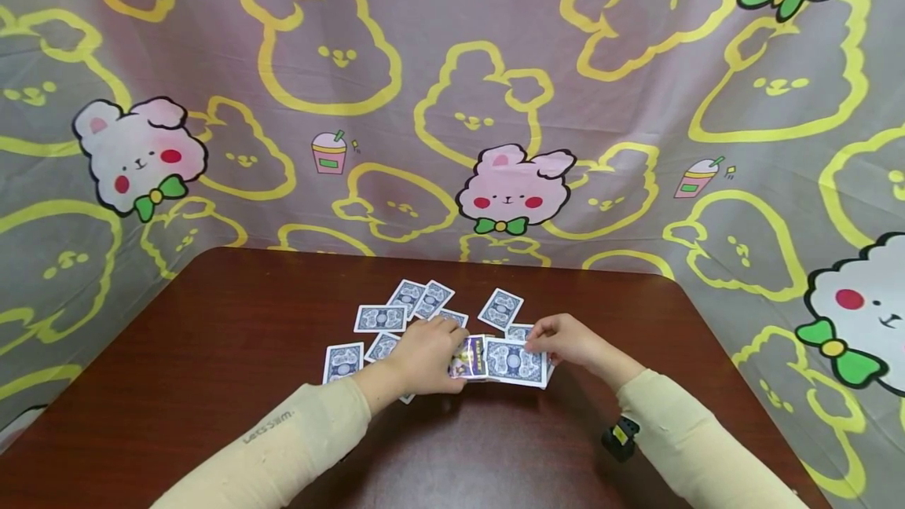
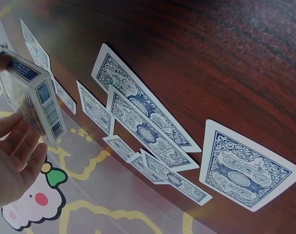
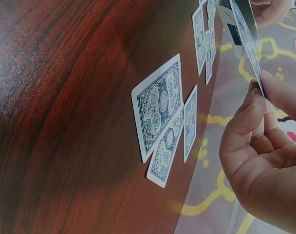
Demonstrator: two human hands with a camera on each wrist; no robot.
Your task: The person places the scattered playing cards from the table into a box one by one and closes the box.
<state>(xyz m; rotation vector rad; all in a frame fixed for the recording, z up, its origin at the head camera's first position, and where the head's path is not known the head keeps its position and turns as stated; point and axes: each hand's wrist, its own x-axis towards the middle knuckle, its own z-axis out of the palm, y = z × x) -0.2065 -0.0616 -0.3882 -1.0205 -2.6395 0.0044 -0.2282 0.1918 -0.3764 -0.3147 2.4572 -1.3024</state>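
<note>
My left hand [image 1: 427,356] grips a small card box [image 1: 470,357] with a purple and yellow front, raised above the table. In the left wrist view, the printed end of the box [image 2: 51,109] faces the camera, thumb on one side and fingers on the other. My right hand [image 1: 569,340] pinches the right edge of a blue-backed playing card [image 1: 514,361] between thumb and fingers. That card's left end meets the right end of the box; how far inside it reaches, I cannot tell. The right wrist view shows the card [image 3: 249,39] nearly edge-on, above the table.
Several blue-backed cards lie face down on the dark wood table [image 1: 233,336], some overlapping. One card [image 1: 344,362] is at the left, another [image 1: 501,309] farther back. A patterned cloth [image 1: 396,203] hangs behind the table. A black wrist device [image 1: 621,438] sits by the right sleeve.
</note>
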